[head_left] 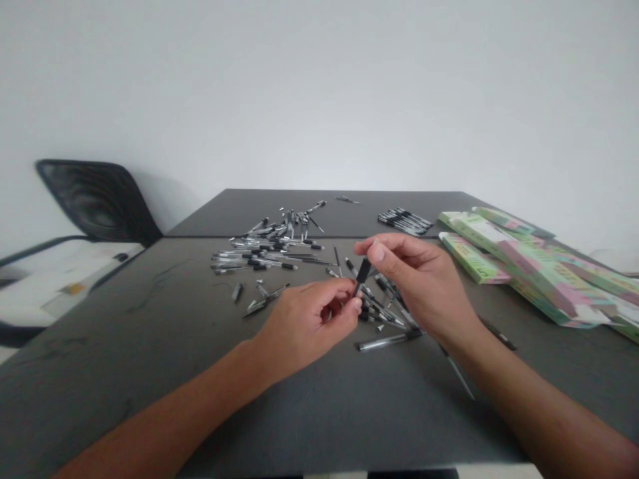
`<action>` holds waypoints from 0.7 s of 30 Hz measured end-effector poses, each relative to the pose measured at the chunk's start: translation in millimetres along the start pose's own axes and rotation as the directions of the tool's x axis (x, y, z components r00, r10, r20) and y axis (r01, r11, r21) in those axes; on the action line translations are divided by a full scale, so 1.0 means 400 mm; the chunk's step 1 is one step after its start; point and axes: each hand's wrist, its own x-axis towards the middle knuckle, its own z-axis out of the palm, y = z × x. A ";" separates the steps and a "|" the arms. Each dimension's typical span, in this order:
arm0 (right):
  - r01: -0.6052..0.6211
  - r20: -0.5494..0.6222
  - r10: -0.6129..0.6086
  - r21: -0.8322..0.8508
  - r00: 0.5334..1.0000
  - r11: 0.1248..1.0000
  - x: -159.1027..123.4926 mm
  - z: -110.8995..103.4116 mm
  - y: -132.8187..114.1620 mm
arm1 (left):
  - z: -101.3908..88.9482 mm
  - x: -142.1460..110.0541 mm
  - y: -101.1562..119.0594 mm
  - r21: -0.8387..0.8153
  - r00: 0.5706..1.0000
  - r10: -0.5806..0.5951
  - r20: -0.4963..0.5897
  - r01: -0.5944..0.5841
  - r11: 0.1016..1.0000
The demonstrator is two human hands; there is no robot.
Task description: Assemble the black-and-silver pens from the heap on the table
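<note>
My left hand (309,319) and my right hand (414,279) meet above the middle of a dark grey table (150,346). Together they pinch a small black pen cap (363,271); the right thumb and forefinger grip its top, the left fingertips close on its lower end. Under the hands lies a loose heap of clear pens with black parts (387,313). One whole pen (387,341) lies just in front of the right hand. What else the left fist encloses is hidden.
A larger scatter of pens and parts (272,249) lies farther back on the left. A neat bundle of black pens (404,221) sits at the far right, beside green and pink flat boxes (529,266). A black mesh chair (94,199) stands at the left.
</note>
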 end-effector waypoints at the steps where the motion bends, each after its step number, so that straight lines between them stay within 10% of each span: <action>1: -0.005 0.000 0.005 0.043 1.000 0.999 0.000 0.002 0.005 | 0.001 -0.001 0.001 -0.014 1.000 -0.004 0.011 0.004 1.000; 21: -0.192 0.238 0.153 0.152 0.959 0.970 -0.014 0.012 -0.002 | -0.003 0.004 0.019 -0.270 0.988 -0.095 0.124 0.126 0.954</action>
